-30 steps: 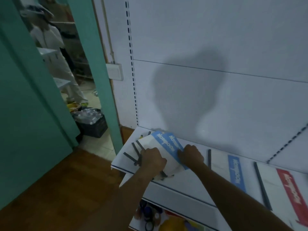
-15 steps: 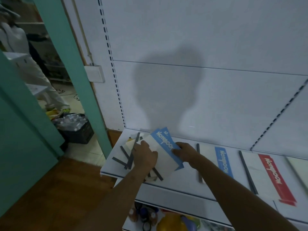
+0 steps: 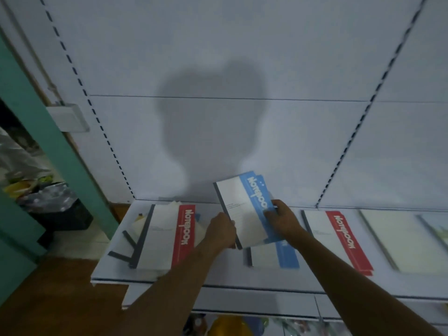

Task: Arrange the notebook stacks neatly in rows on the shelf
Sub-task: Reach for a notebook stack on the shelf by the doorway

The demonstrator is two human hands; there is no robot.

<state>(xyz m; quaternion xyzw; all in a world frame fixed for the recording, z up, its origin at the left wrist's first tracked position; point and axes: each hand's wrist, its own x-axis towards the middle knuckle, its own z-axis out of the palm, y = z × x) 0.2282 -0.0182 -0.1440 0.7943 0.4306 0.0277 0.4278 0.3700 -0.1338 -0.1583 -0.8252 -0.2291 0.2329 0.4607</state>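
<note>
Both hands hold a small stack of blue-striped notebooks [image 3: 244,209] lifted and tilted above the white shelf [image 3: 225,278]. My left hand [image 3: 221,230] grips its lower left edge and my right hand [image 3: 281,218] grips its right side over the blue stripe. Under it lies a blue-striped stack [image 3: 286,255], partly hidden. At the shelf's left end a red-striped notebook [image 3: 167,238] tops an untidy pile with skewed dark spines. Right of my hands lies another red-striped stack [image 3: 337,238].
Pale notebooks [image 3: 397,241] lie at the far right of the shelf. A white back panel [image 3: 218,69] rises behind. A teal door frame [image 3: 55,141] and a dark crate [image 3: 58,212] on the floor are at the left. A lower shelf holds coloured items [image 3: 230,326].
The blue-striped stack was lifted off the untidy left pile and carried right, now tilted above the other blue stack. A red-striped notebook is uncovered on the left pile. The view swung right.
</note>
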